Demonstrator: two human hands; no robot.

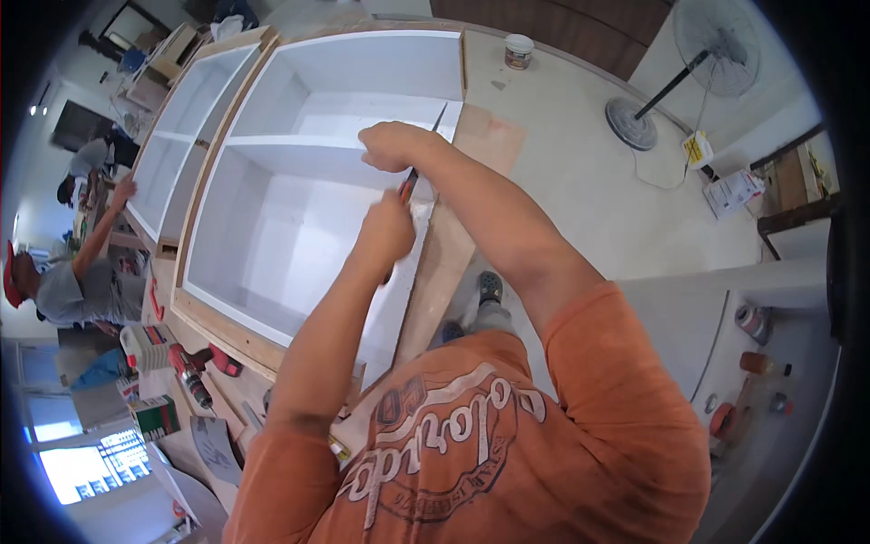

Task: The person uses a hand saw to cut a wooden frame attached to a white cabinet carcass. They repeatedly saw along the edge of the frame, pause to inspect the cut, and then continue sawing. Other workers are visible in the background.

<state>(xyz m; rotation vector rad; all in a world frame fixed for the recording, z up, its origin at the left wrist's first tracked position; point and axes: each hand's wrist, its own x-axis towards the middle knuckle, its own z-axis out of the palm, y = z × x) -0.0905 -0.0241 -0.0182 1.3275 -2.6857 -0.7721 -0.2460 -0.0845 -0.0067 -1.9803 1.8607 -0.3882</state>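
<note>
My left hand (388, 227) is closed around a long slim tool (408, 187) with a red and dark handle. A thin dark pointed end lines up with it past my right wrist, near the cabinet's edge; its exact kind is not clear. Just ahead, my right hand (397, 147) is closed over the near side of the cabinet, and what its fingers hold is hidden. Under both hands lies a white-painted wooden cabinet (292, 139) on its back, open side up, with a divider across its middle. A white front strip (391, 313) runs along its near edge.
A second white cabinet frame (196, 138) adjoins on the left, with a co-worker's hand (124, 189) on its edge. A red drill (192, 370), a white jug (145, 346) and a green box (154, 417) lie lower left. A bucket (518, 52) and a fan (632, 124) stand on the floor.
</note>
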